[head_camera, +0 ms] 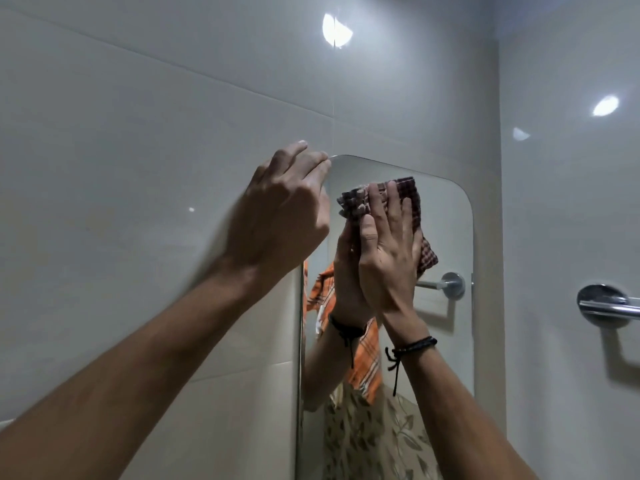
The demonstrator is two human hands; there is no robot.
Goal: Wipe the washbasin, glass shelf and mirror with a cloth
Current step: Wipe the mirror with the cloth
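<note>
A round-cornered mirror (446,230) hangs on the tiled wall. My right hand (388,251) presses a brown checked cloth (408,199) flat against the upper part of the glass, fingers straight and pointing up. My left hand (287,209) rests on the mirror's top-left corner, with its fingertips at the edge. The mirror reflects my arm, a wristband and an orange checked shirt. The washbasin and the glass shelf are out of view.
Glossy pale wall tiles (138,168) surround the mirror. A chrome towel rail (606,306) juts from the right-hand wall, and its reflection (446,284) shows in the mirror. Light spots glare on the tiles above.
</note>
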